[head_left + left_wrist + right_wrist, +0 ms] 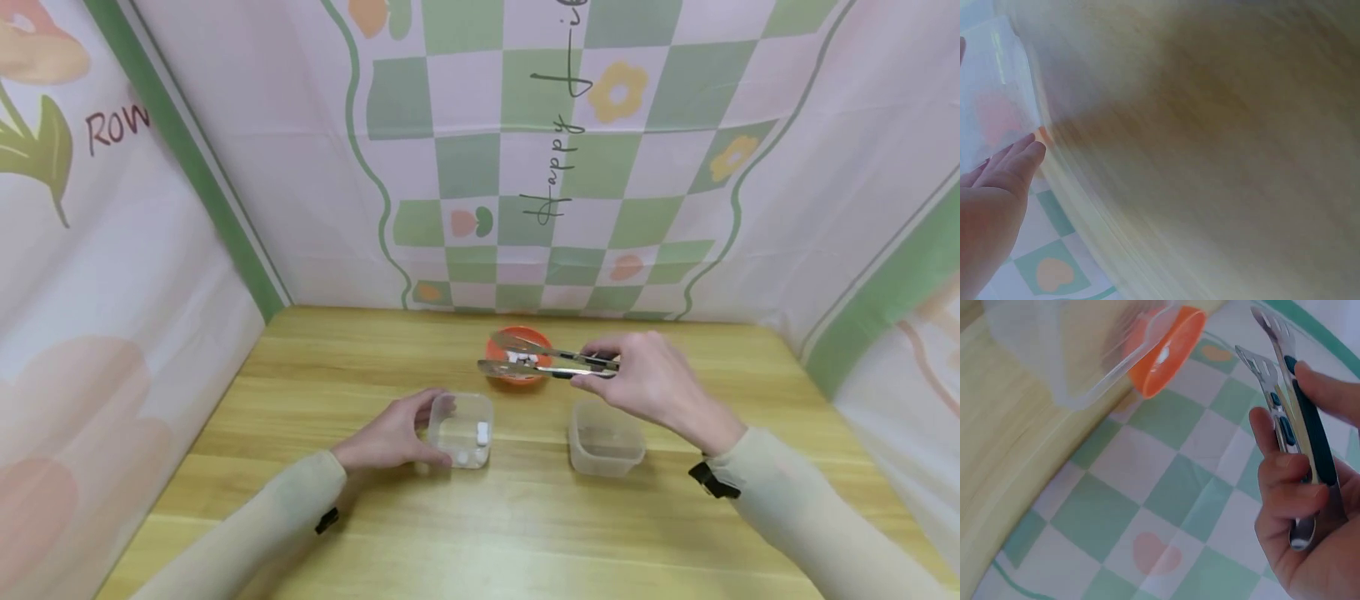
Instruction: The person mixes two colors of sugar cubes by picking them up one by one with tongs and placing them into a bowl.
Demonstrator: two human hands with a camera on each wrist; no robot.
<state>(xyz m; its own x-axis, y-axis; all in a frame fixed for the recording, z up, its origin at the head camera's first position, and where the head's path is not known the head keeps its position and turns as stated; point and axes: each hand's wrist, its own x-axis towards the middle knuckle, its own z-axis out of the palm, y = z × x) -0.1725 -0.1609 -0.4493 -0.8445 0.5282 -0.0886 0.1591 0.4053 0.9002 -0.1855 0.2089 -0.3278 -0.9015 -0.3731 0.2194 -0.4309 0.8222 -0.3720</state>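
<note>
Pastel checkered cloth hangs behind a wooden table. At the left, the left hand curls its fingers round the side of a clear container holding a few white pieces. Beyond, mid-table, sits an orange bowl. Over it the right hand grips metal tongs, tips parted. Just below that hand stands a second clear container.

two clear plastic tubs, one orange bowl, one pair of metal tongs, two white cubes in the left tub, a few white cubes in the bowl, exact count unclear, two hands, one wooden table.
</note>
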